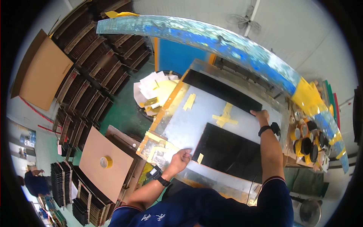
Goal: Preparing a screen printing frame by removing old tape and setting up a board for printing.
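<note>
At the left, a flat light-brown board is topped by a yellow roll of tape. Farther right, white and yellow sheets are heaped in a dark round bin beside a white-topped worktable with a yellowish edge. The left hand is held with fingers curled, just beside the left corner of a near black rectangular panel; whether anything is pinched cannot be told. That corner is marked by a short yellow tape strip. Beyond it, a far black rectangular panel is laid along the table's far side, its right end met by the fingers of the right hand; whether they are clamped on it cannot be told. At the far right, black and yellow rolls are clustered.
</note>
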`<state>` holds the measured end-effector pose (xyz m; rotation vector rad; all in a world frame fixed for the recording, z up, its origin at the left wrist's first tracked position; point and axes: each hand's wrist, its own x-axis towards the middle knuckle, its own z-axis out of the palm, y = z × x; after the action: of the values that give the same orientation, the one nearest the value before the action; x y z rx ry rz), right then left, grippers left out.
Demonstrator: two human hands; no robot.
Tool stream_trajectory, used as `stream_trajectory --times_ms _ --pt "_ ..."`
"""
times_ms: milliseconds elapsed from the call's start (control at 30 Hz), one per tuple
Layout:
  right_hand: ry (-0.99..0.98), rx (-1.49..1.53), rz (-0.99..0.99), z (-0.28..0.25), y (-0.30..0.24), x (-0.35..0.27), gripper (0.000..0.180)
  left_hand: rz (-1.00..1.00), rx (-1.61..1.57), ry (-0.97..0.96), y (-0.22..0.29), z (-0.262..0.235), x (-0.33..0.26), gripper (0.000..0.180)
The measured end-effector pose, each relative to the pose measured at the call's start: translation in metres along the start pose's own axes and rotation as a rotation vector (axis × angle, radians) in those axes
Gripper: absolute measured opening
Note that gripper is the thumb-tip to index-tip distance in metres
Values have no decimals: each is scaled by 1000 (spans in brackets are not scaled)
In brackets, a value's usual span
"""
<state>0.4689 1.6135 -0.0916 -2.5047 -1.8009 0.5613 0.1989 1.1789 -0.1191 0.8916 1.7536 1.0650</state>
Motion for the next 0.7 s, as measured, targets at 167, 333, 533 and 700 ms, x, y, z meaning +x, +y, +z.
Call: stream_trajectory --times_ms 167,333,533,700 --pt "-38 11 -141 -19 -19 -29 57 72 28 70 -8 1 -1 31" --pt "-8 27 -149 -15 -7 -8 54 109 26 48 2 4 11 29" --pt "-10 86 -188 -1 -17 -16 49 129 17 23 6 0 9 28" --pt "-29 298 -177 -2 12 -10 45 126 -3 52 4 2 5 27"
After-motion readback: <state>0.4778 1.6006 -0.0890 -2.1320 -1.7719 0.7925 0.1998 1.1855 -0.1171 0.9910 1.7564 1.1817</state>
